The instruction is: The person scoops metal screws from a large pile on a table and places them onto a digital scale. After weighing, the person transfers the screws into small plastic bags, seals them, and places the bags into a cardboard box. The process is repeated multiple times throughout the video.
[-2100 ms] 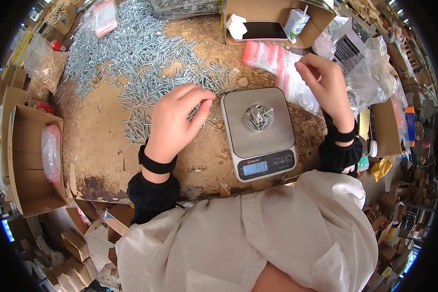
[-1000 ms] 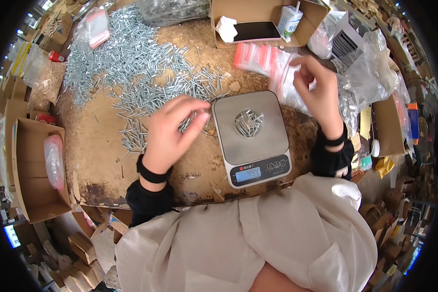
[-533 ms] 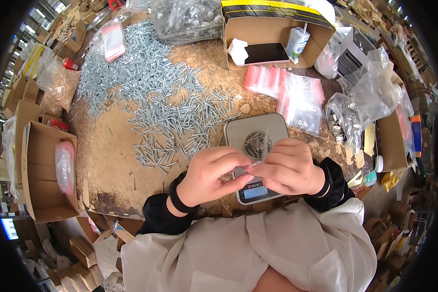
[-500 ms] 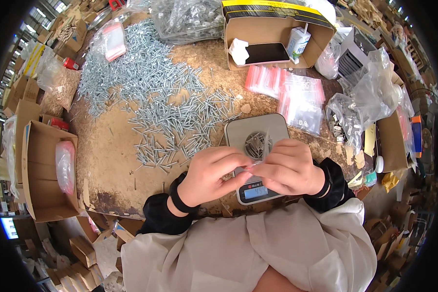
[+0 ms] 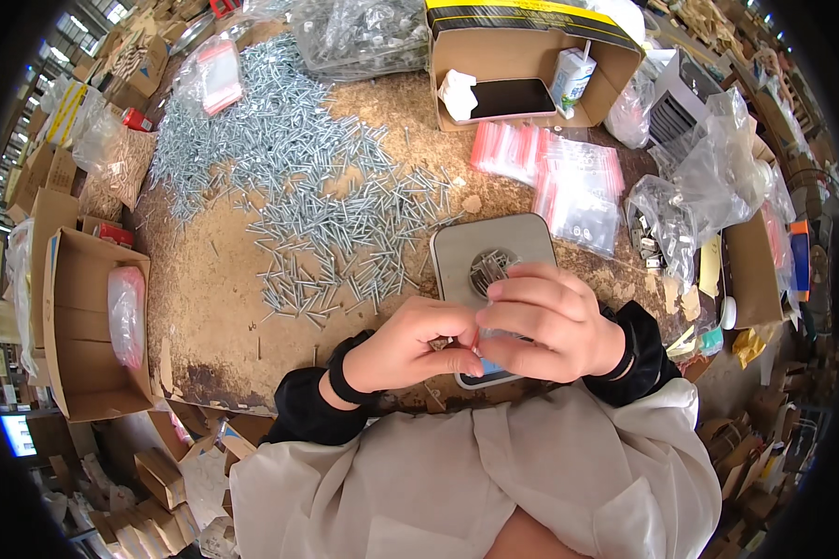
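Over the front of a digital scale point(image 5: 450, 250), both my hands meet at a small clear zip bag point(image 5: 478, 339) with a red edge. My left hand point(image 5: 404, 350) is closed, pinching the bag between thumb and fingers. Curled round its other side is my right hand point(image 5: 552, 322), its fingers partly hiding the bag. A round metal dish point(image 5: 485, 276) holding small metal pieces rests on the scale, just beyond my fingers. Most of the scale's display is covered by my hands. Loose silver screws point(image 5: 336, 224) spread left of the scale in a large pile.
Flat zip bags with red edges point(image 5: 578, 191) lie beyond the scale. Behind them, an open cardboard box point(image 5: 531, 61) holds a phone point(image 5: 513, 99) and a drink carton point(image 5: 571, 79). Another box point(image 5: 75, 326) stands at the left edge. Bagged metal parts point(image 5: 660, 219) lie right.
My hands have drawn slightly nearer to me with the bag, lowering it from in front of the dish. The right fingers have lifted and spread round it; more of the scale's display is covered.
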A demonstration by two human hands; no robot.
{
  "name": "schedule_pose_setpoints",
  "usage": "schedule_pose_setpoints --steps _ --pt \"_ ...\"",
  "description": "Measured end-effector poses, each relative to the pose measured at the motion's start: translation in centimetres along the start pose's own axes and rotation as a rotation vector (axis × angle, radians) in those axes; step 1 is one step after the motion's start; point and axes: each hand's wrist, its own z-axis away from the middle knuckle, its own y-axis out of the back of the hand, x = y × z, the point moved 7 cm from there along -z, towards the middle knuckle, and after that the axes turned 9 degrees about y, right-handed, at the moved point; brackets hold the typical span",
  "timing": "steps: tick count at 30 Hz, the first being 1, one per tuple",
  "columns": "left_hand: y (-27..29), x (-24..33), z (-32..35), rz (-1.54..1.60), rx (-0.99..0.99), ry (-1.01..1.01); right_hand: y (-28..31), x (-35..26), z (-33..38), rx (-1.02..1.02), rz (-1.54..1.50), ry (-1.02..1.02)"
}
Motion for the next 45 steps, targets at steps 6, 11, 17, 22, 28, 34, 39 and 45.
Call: schedule_pose_setpoints --steps 6,11,17,22,28,34,39,45 --pt "-0.5 -1.7 0.7 0.391 -0.016 0.303 0.1 -0.8 -0.1 -0.051 0.054 0.051" --pt "2.2 -1.3 0.9 0.103 0.280 0.184 -0.7 -1.0 -0.4 -0.182 -0.017 0.050" --pt "2.5 0.3 0.9 -0.040 0.254 0.031 -1.2 -0.7 0.1 -0.215 -0.070 -0.026" --pt "0.1 0.6 0.7 -0.073 0.069 0.015 -2.4 -0.7 0.2 -0.274 -0.218 -0.067" --pt "1.9 -0.2 0.8 0.091 0.162 0.162 -0.6 3.6 0.5 -0.253 -0.275 -0.287" --pt "3.3 -0.8 0.3 -0.087 0.393 0.101 -4.0 7.6 5.9 -0.372 -0.473 -0.544" --pt "2.5 -2.1 -0.1 -0.167 0.428 0.118 -4.2 7.8 6.0 -0.260 -0.544 -0.570" --pt "-0.6 -3.9 -1.2 0.094 0.224 0.186 -0.3 5.6 3.2 -0.062 -0.537 -0.463"
